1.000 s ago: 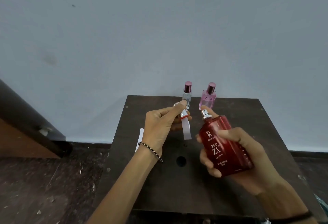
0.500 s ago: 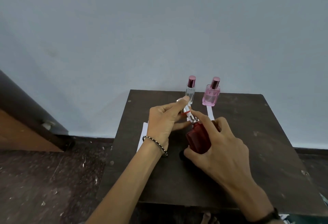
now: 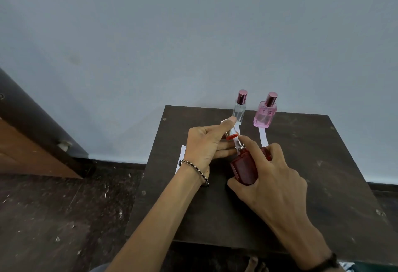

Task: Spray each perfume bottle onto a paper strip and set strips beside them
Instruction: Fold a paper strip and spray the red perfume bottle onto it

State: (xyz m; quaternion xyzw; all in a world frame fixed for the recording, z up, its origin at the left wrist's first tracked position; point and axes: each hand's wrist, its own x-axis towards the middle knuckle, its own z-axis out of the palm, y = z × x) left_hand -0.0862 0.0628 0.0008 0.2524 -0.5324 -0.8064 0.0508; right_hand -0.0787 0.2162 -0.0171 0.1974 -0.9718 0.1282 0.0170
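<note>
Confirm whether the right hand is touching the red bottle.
Touching. The head view shows the right hand gripping the red bottle, fingers curled round its body.

The far edge of the surface [image 3: 323,164] is blocked by a clear bottle [image 3: 239,110] and a pink bottle [image 3: 265,114]. The middle is occupied by the left hand [image 3: 206,144], gripping a cap [image 3: 233,136], and the right hand [image 3: 269,181], gripping a red bottle [image 3: 245,168]. Bare wood is left along the right side and near edge.
</note>
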